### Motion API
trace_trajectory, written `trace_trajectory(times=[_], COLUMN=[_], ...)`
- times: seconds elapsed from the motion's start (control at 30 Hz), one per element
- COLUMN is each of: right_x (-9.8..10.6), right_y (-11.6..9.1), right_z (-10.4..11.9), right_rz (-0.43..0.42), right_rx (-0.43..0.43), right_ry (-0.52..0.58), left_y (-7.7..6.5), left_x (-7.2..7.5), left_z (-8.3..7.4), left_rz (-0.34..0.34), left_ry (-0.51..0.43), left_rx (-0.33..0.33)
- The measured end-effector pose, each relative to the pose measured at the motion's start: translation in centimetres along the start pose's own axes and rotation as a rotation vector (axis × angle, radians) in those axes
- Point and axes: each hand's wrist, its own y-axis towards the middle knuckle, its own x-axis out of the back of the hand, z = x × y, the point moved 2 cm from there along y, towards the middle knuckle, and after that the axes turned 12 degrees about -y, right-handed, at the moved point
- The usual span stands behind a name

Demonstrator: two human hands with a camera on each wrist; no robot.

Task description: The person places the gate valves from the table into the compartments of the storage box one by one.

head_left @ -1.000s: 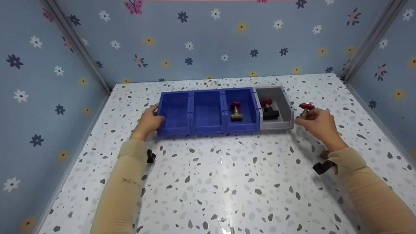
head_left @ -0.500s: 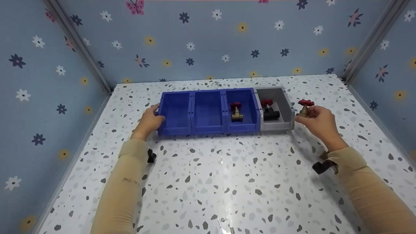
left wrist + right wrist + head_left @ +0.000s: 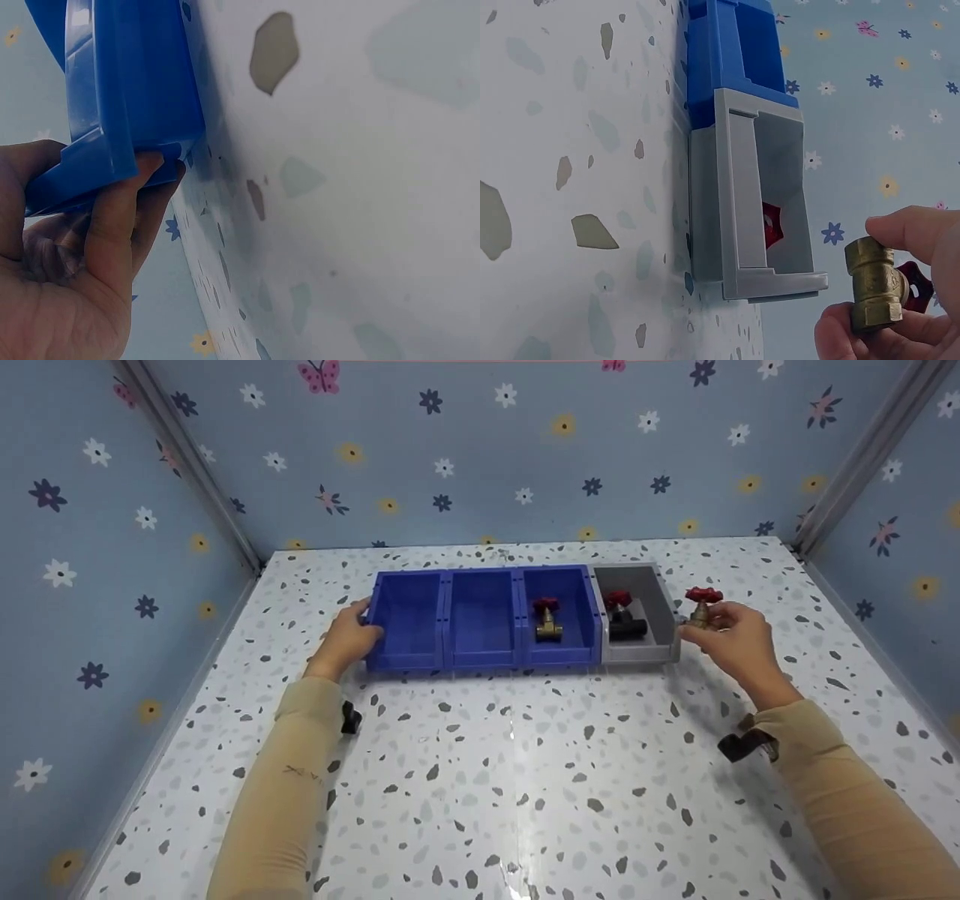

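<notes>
Brass valve (image 3: pixel 874 285) was pinched by its body in R hand (image 3: pixel 739 645), just beside grey bin (image 3: pixel 641 655), prob. so red wheel (image 3: pixel 703 595) faced up; L hand (image 3: pixel 343 639) gripped blue end bin (image 3: pixel 407 662), prob. steadying it.

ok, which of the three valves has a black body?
The dark valve in the grey bin. The second valve, in the adjoining blue bin, and the third valve, in the right hand, have brass-coloured bodies.
</notes>
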Motion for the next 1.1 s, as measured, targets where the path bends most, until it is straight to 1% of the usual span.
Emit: trace_trajectory(times=[0.2, 0.37, 0.5, 0.6, 0.9, 1.1], right_x=[0.1, 0.0, -0.1, -0.1, -0.2, -0.4], right_y=[0.1, 0.2, 0.2, 0.2, 0.2, 0.1], right_z=[0.4, 0.9, 1.4, 1.7, 2.7, 3.7], right_rz=[-0.011, -0.027, -0.037, -0.040, -0.019, -0.031], right_rx=[-0.018, -0.019, -0.010, -0.001, 0.031, 0.040], right_ry=[0.021, 0.049, 0.076, 0.097, 0.155, 0.155], left_y=[0.0, 0.0, 0.0, -0.1, 0.1, 0.3], left_x=[0.0, -0.1, -0.1, -0.1, -0.1, -0.1], left_z=[0.1, 0.0, 0.0, 0.0, 0.1, 0.3], left_rz=[0.015, -0.001, -0.006, -0.005, -0.003, -0.008], left_ry=[-0.029, -0.011, 0.006, 0.002, 0.005, 0.002], left_rx=[-0.001, -0.005, -0.002, 0.000, 0.006, 0.007])
